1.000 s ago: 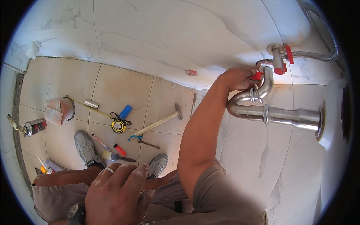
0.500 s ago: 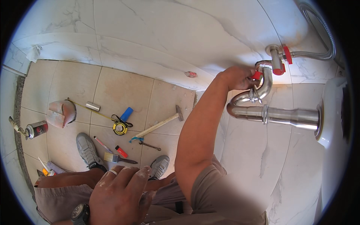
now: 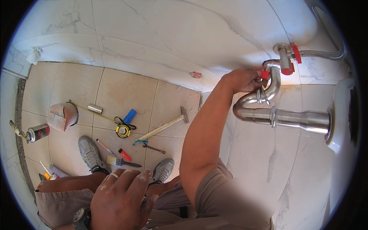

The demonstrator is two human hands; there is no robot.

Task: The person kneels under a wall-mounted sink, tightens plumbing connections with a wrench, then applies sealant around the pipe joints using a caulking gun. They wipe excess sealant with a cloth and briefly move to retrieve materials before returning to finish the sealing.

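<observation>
My right hand point(image 3: 245, 81) reaches to the tiled wall, its fingers closed on a small flat red piece point(image 3: 263, 74) whose kind I cannot make out. That piece is against or just beside the upper bend of a chrome drain pipe point(image 3: 276, 78). White paste rings the pipe's wall end point(image 3: 273, 63), where the opening looks dark and rough. Low in the view, my left hand point(image 3: 122, 197) rests over my lap with bent fingers slightly apart and nothing visible in it. White residue marks its fingers; it wears a ring and a wristwatch point(image 3: 81, 217).
An angle valve point(image 3: 284, 61) with a red handle and braided hose sits above the pipe; a white basin point(image 3: 339, 126) is at right. On the floor lie a hammer point(image 3: 163, 126), tape measure point(image 3: 123, 131), paintbrush point(image 3: 123, 161), wrench point(image 3: 154, 148), red lighter point(image 3: 125, 154) and torch canister point(image 3: 39, 132).
The red piece has shifted slightly up and right against the pipe's bend, and more of it shows. My left hand stays in place.
</observation>
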